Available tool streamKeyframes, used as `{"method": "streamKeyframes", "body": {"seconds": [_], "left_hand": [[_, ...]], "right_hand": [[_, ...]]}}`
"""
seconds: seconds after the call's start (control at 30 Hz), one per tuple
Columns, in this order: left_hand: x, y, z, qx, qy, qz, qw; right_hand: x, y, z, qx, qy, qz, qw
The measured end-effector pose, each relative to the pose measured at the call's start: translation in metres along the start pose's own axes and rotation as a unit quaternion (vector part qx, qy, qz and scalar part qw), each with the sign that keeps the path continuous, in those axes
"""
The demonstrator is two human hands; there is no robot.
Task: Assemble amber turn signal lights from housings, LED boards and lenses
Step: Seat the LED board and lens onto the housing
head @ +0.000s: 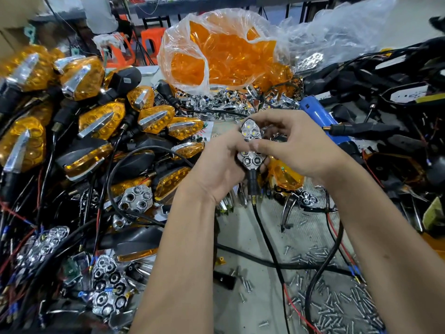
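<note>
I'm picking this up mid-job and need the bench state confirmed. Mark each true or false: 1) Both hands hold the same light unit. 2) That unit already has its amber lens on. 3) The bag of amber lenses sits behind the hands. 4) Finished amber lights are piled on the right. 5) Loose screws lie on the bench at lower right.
1) True: left hand and right hand both hold the unfinished light unit.
2) False: its chrome reflector is bare, with no lens.
3) True: the bag of amber lenses is behind.
4) False: the finished amber lights are piled left.
5) True: the loose screws.
</note>
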State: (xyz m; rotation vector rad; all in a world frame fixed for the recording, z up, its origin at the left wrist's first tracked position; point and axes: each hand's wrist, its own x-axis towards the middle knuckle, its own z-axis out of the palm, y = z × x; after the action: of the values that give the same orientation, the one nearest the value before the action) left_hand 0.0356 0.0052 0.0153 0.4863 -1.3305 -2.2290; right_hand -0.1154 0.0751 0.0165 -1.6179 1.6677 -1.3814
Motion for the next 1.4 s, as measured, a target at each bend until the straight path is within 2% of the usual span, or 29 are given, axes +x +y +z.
{"method": "streamKeyframes", "body": {"seconds": [0.17, 0.33, 0.47, 0.57, 0.7, 0.93, 1.07, 1.2, 1.3, 1.4], "left_hand": [[0.006, -0.009, 0.003, 0.056, 0.034, 0.033, 0.997], [0.008, -0.015, 0.001, 0.175, 0.104, 0.041, 0.978], [0.006, -0.012, 0.003, 0.159, 0.14, 0.051, 0.976], [0.007, -0.014, 0.002, 0.163, 0.136, 0.056, 0.976], [0.006, -0.012, 0.002, 0.172, 0.138, 0.059, 0.973], [0.008, -0.017, 0.001, 0.169, 0.159, 0.075, 0.97], [0.007, -0.015, -0.002, 0.175, 0.153, 0.083, 0.969], [0.007, -0.014, -0.003, 0.217, 0.119, 0.074, 0.966], [0.008, -0.013, -0.003, 0.269, 0.124, 0.092, 0.951], [0.009, -0.013, -0.006, 0.254, 0.13, 0.09, 0.954]], "right_hand": [[0.002, 0.001, -0.006, 0.016, 0.021, -0.007, 1.0], [0.0, 0.007, -0.013, 0.08, 0.1, 0.023, 0.992], [-0.001, 0.007, -0.016, 0.14, 0.1, 0.063, 0.983], [-0.002, 0.007, -0.017, 0.167, 0.096, 0.097, 0.977], [-0.001, 0.008, -0.014, 0.15, 0.096, 0.082, 0.981], [0.003, 0.007, -0.008, 0.033, 0.165, 0.036, 0.985], [0.002, 0.004, -0.006, 0.002, 0.182, 0.026, 0.983], [0.001, 0.002, -0.008, 0.017, 0.161, 0.022, 0.987], [0.001, 0.001, -0.009, 0.026, 0.139, 0.026, 0.99], [0.0, 0.001, -0.012, 0.035, 0.101, 0.046, 0.993]]}}
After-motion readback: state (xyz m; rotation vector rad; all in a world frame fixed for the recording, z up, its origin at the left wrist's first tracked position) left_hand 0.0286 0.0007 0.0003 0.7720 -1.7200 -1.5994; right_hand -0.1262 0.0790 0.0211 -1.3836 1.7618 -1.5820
